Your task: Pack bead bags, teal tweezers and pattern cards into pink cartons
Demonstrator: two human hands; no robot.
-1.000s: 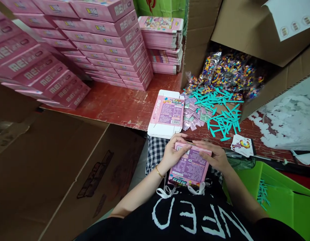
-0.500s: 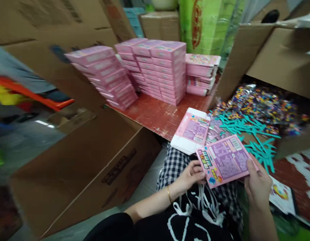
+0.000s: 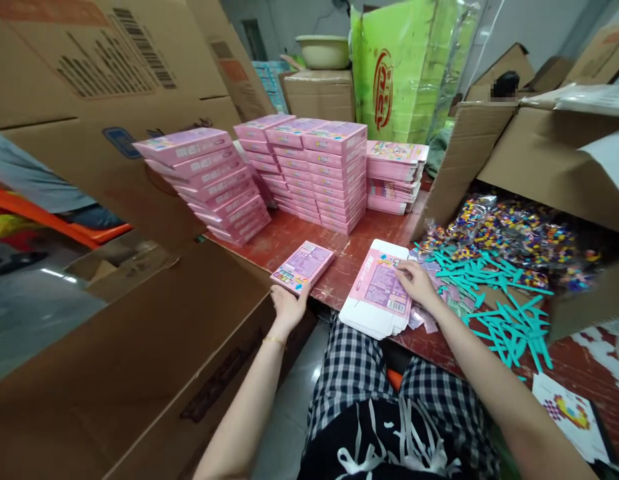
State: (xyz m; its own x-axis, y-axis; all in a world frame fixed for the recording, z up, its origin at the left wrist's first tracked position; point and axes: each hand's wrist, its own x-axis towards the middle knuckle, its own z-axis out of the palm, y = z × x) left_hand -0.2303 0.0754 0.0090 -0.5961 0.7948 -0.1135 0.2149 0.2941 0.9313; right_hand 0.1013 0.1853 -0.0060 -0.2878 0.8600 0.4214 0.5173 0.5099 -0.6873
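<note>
A filled pink box (image 3: 303, 267) with a purple printed panel lies on the red table near its front edge. My left hand (image 3: 289, 307) has its thumb and fingers around the near end of this box. To the right is a stack of flattened pink cartons (image 3: 377, 287) with white flaps, overhanging the table edge above my lap. My right hand (image 3: 418, 283) is at the right edge of the top carton, fingers bent over its printed face; the thumb is hidden. Turquoise plastic sticks (image 3: 509, 300) and small purple packets (image 3: 424, 317) lie beside the right forearm.
Stacked pink boxes (image 3: 334, 173) stand at the back, with a leaning stack (image 3: 209, 180) to their left. At right, an open carton (image 3: 539, 147) holds bags of colourful small pieces (image 3: 529, 227). A big open cardboard box (image 3: 189, 333) sits left of my knees. A printed sheet (image 3: 569, 413) lies lower right.
The pink box that both hands held above my lap now lies on the table to the left, with my left hand on it. My right hand has moved to the flattened cartons.
</note>
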